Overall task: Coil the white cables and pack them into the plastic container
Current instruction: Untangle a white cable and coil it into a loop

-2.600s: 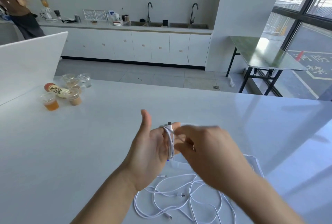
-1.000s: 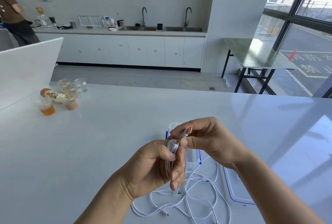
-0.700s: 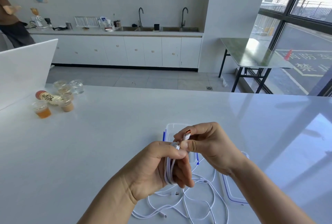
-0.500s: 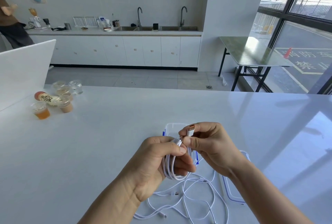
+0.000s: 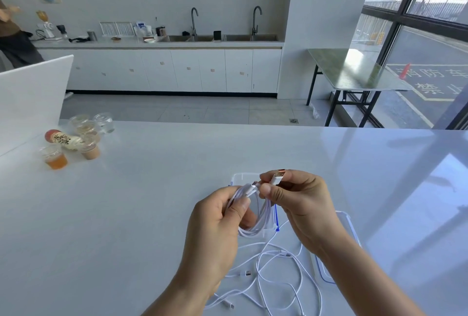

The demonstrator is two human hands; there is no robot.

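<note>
Above a white table (image 5: pixel 126 214), the person's left hand (image 5: pixel 215 229) pinches a coiled white cable (image 5: pixel 255 212), its loops hanging under the thumb. The right hand (image 5: pixel 301 201) pinches its orange-tipped plug (image 5: pixel 277 176). The plastic container (image 5: pixel 243 179) sits just behind them, with loose cables (image 5: pixel 278 272) below.

Far left on the tabletop (image 5: pixel 152 176), small cups (image 5: pixel 54 157) clustered around a toppled bottle (image 5: pixel 62 139); two faucets (image 5: pixel 194 20) stood behind.
</note>
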